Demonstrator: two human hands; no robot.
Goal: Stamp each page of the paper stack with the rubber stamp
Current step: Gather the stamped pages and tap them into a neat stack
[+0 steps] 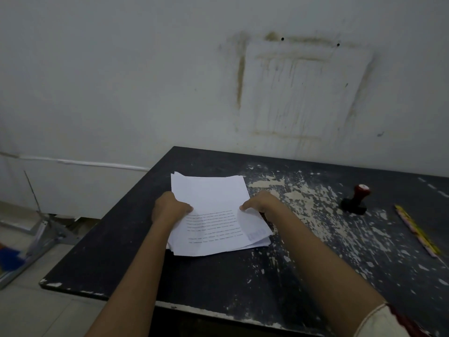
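A stack of white printed pages (pixel 213 215) lies on the dark table (pixel 218 283), near its left side. A bluish stamp mark shows at the lower right corner of an exposed page. My left hand (pixel 170 207) grips the stack's left edge. My right hand (pixel 262 203) pinches the right edge of the top sheet, which is curled up and folded over toward the far side. The rubber stamp (pixel 356 199), with a black base and a red knob, stands by itself on the table to the right, well apart from both hands.
A yellow pencil (pixel 416 231) lies near the right edge of the table. The tabletop is worn with pale chipped patches. A stained white wall rises right behind it. To the left, on the floor, sits a metal frame (pixel 43 234).
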